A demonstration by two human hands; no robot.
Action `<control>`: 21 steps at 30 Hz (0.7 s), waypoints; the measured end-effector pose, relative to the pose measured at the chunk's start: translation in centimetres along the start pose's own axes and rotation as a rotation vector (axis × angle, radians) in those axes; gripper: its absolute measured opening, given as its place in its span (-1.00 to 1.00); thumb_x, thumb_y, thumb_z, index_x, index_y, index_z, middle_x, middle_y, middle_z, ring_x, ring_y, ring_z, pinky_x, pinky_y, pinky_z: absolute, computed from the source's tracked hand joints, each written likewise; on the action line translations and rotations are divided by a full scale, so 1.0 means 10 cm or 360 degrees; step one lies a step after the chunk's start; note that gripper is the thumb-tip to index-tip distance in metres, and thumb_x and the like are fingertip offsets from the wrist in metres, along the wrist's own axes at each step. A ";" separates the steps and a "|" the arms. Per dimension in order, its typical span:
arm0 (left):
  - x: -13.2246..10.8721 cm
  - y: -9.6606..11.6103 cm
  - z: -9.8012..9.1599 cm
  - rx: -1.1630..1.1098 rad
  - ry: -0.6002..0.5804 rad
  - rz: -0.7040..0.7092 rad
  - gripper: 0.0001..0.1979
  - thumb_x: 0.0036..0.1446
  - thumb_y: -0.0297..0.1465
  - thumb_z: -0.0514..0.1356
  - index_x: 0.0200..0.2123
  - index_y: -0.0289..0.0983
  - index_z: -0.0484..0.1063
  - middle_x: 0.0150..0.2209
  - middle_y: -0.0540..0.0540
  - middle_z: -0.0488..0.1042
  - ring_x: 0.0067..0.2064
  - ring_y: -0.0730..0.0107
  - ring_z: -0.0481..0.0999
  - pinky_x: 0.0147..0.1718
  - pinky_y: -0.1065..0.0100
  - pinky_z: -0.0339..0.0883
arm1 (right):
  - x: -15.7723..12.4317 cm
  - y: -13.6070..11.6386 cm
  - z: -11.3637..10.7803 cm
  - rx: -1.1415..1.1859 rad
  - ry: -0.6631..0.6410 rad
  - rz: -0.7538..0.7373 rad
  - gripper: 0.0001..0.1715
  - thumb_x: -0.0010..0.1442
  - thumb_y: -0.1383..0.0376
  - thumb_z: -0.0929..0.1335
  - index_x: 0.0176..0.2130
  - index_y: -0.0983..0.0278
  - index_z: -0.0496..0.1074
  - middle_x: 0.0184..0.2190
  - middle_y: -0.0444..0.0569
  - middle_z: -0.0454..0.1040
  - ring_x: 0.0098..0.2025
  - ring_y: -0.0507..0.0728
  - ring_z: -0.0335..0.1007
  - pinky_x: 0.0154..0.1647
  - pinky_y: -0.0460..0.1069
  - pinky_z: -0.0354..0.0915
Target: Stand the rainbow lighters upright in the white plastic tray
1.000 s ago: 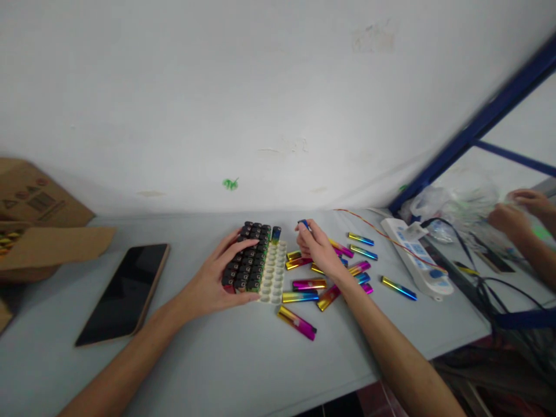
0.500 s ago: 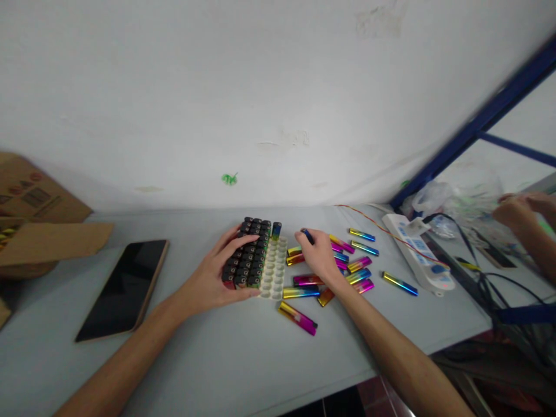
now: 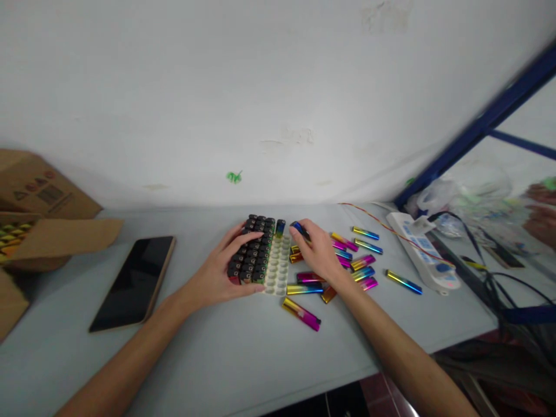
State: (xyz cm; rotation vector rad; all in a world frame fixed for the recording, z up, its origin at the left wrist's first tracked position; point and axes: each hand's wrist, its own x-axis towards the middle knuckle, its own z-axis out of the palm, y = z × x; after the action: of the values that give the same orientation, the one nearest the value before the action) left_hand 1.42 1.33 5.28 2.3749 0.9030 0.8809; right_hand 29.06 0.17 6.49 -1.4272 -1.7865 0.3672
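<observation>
A white tray with round holes (image 3: 275,271) lies on the table. Black-topped lighters (image 3: 249,255) stand packed upright in its left part, and a single blue-and-yellow lighter (image 3: 280,227) stands at the back of the bare-holed part. My left hand (image 3: 217,272) is wrapped round the left side of the packed block, thumb at the front and fingers over the lighters. Just right of the tray's back end, my right hand (image 3: 319,249) is closed on a blue lighter (image 3: 299,229), tilted, its lower part hidden. Loose shiny lighters (image 3: 302,314) lie beneath and around that hand.
A dark-screened phone or tablet (image 3: 132,284) lies left, near an open cardboard box (image 3: 47,191). Right stand a white power strip (image 3: 423,252) with cables and a blue metal frame (image 3: 469,130). Another person's hands (image 3: 541,211) show at the far right.
My right hand has moved slightly left, bringing the blue lighter closer to the tray's back end. My left hand keeps its hold. The view has shifted a little.
</observation>
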 end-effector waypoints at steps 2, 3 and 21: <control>0.00 0.01 0.00 -0.0002 -0.0006 -0.0004 -0.07 0.07 -0.06 0.55 0.42 -0.08 0.27 0.52 -0.33 0.16 0.56 -0.22 0.17 0.50 -0.18 0.15 | 0.00 -0.01 -0.01 -0.0109 0.0074 -0.0139 -0.54 0.52 -0.05 0.25 -0.21 0.21 0.48 -0.18 0.07 0.55 -0.08 0.21 0.48 -0.01 0.06 0.35; 0.00 0.01 0.00 -0.0002 -0.0010 -0.0010 -0.06 0.06 -0.06 0.55 0.42 -0.08 0.27 0.52 -0.32 0.16 0.56 -0.23 0.17 0.50 -0.19 0.15 | 0.00 -0.01 -0.01 -0.0145 0.0092 -0.0156 -0.52 0.52 -0.06 0.26 -0.26 0.21 0.47 -0.23 0.06 0.54 -0.13 0.20 0.47 -0.05 0.05 0.35; 0.00 0.03 -0.02 -0.0007 -0.0018 -0.0035 -0.07 0.05 -0.10 0.55 0.43 -0.08 0.28 0.52 -0.31 0.17 0.56 -0.26 0.17 0.50 -0.19 0.15 | 0.05 0.06 0.23 -0.0575 -0.0214 -0.0148 -0.68 0.58 0.08 0.28 -0.12 0.22 0.48 -0.22 0.05 0.59 -0.22 0.18 0.54 -0.18 0.00 0.32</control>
State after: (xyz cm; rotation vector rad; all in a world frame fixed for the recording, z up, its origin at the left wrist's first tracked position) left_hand 1.45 1.17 5.59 2.3591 0.9200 0.8594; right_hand 27.75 1.43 4.83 -1.5860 -2.0995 0.0946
